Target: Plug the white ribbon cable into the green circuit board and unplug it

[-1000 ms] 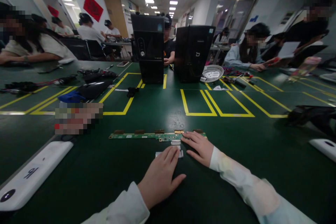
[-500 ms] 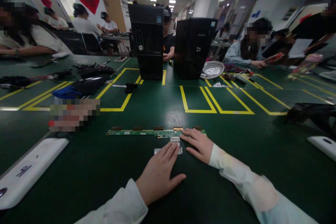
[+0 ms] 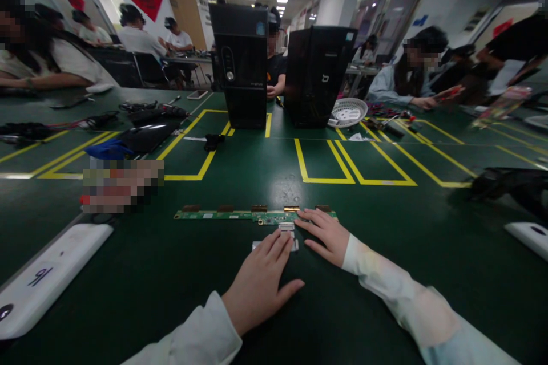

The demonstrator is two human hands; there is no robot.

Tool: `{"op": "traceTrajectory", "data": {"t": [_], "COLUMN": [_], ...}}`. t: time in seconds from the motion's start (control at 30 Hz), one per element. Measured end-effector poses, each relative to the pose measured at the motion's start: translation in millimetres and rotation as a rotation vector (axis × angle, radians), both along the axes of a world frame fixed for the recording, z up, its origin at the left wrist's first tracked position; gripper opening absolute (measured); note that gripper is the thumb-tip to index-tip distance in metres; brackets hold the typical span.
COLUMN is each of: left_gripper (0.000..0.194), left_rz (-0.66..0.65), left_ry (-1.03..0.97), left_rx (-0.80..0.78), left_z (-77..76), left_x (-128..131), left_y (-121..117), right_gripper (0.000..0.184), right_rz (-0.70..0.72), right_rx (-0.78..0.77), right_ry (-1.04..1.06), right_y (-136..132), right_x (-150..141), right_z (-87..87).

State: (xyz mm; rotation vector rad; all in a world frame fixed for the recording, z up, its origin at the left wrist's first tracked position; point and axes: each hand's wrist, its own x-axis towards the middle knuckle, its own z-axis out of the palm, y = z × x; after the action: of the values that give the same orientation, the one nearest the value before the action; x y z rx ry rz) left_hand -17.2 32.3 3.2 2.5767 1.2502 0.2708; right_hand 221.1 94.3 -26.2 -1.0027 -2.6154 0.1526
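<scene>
1 head-worn view, forward-down

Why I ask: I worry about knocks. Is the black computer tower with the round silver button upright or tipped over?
Upright. The computer tower stands on its short end on the green table, its long sides running upward.

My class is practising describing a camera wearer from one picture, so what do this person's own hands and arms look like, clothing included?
The left hand and right hand are bare, with no gloves or rings visible. The left sleeve is long, pale and creased; the right sleeve, also long and pale, has soft yellowish, pinkish and bluish patches.
</scene>
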Motion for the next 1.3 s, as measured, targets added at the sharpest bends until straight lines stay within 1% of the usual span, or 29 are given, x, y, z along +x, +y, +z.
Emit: {"op": "traceTrajectory", "data": {"t": [0.13,0.43,0.53,0.7,0.93,1.07,1.2,1.3], "left_gripper": [0.071,0.069,0.068,0.068,0.066,0.067,0.059,0.049], "left_rz": [0.003,0.001,-0.001,0.003,0.023,0.033,0.049,0.052], "left_ry": [0.020,-0.030,-0.041,-0.005,-0.013,0.007,-0.022,-0.079], "left_rx": [-0.009,0.010,-0.004,-0.034,0.019,0.024,0.041,0.096], "left_z": [1.2,-6.1,-4.6,-0.6,-2.8,-0.6,2.6,5.1], "left_x": [1,0,0,1,6,9,8,5], "left_y": [1,3,4,4,3,2,3,7], "right_gripper": [0.045,0.046,0.047,0.047,0.047,0.046,0.043,0.042], "right_rz": [0.003,0.008,0.013,0.016,0.017,0.013,0.011,0.006], "right_rx": [0.008,-0.013,-0.018,-0.018,-0.010,-0.002,0.015,0.025], "right_ry": [0.002,0.033,0.043,0.046,0.049,0.044,0.040,0.023], "right_y": [0,0,-1,-2,-3,-2,0,2], "right_x": [0,0,1,1,0,0,-1,-1], "right_z": [0.3,-1.6,-1.3,-0.5,1.1,1.2,-1.2,-4.4]}}
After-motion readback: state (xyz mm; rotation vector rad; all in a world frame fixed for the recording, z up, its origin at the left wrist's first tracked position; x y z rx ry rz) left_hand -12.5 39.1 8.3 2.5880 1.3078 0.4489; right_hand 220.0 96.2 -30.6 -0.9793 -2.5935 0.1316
